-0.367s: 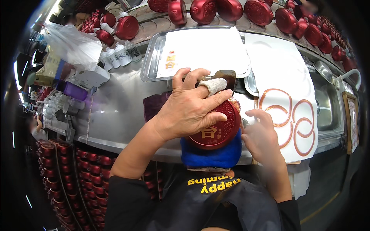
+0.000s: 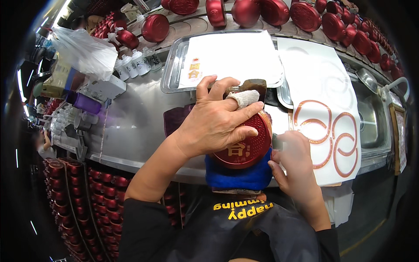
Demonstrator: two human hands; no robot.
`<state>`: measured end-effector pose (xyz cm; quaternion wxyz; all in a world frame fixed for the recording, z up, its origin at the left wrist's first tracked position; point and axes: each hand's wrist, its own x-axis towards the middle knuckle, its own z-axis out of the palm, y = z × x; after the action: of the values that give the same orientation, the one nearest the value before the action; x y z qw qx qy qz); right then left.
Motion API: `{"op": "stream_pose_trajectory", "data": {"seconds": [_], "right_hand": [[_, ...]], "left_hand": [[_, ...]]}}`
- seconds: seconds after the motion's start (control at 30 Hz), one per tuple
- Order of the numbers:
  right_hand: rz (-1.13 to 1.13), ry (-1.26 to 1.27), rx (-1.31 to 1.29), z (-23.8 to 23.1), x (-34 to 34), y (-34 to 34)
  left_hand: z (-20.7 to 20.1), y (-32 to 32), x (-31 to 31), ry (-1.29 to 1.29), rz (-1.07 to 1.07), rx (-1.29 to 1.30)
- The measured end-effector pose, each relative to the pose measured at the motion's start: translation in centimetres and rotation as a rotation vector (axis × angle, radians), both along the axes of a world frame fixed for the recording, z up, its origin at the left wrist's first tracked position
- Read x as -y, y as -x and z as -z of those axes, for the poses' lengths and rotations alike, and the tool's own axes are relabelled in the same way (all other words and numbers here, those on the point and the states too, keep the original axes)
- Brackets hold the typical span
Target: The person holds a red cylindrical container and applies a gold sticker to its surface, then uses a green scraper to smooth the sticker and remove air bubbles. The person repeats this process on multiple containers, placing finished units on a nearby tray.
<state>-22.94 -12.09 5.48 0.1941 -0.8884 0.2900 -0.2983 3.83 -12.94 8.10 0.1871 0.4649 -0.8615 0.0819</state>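
Observation:
A flat, round red bottle (image 2: 239,155) with gold characters lies on a folded blue cloth (image 2: 240,177) in front of me. My left hand (image 2: 214,122) spans it from the left and grips it, thumb on its face. One finger wears a white knit finger cover (image 2: 245,98). An orange decal strip (image 2: 267,118) follows the bottle's right rim. At that side my right hand (image 2: 294,161) is closed, partly blurred, with a small greyish piece by its fingertips that I cannot make out. A dark brown block (image 2: 257,86) stands just beyond my left fingers.
Behind my hands is a metal tray (image 2: 168,78) with a white decal sheet (image 2: 235,56). To the right lies a sheet of orange ring decals (image 2: 323,153), before a sink (image 2: 373,126). Red bottles (image 2: 275,11) line a conveyor at the back. A purple bottle (image 2: 85,102) stands left.
My right hand has moved slightly down along the bottle's right rim, its extended index finger now curled in. The bottles on the conveyor have shifted right. My left hand stays in place.

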Motion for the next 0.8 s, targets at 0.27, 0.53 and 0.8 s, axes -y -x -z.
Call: {"op": "stream_pose_trajectory", "data": {"seconds": [0.27, 0.53, 0.8], "right_hand": [[-0.079, -0.078, -0.059, -0.8, -1.2, 0.1], [-0.317, -0.175, -0.078, -0.7, -1.2, 1.2], [-0.037, -0.041, 0.063, 1.7, 1.2, 0.4]], "left_hand": [[0.0, 0.3, 0.2, 0.008, 0.02, 0.001], [-0.1, 0.9, 0.4, -0.018, 0.075, -0.005], [-0.1, 0.8, 0.4, -0.024, 0.087, -0.02]]}}
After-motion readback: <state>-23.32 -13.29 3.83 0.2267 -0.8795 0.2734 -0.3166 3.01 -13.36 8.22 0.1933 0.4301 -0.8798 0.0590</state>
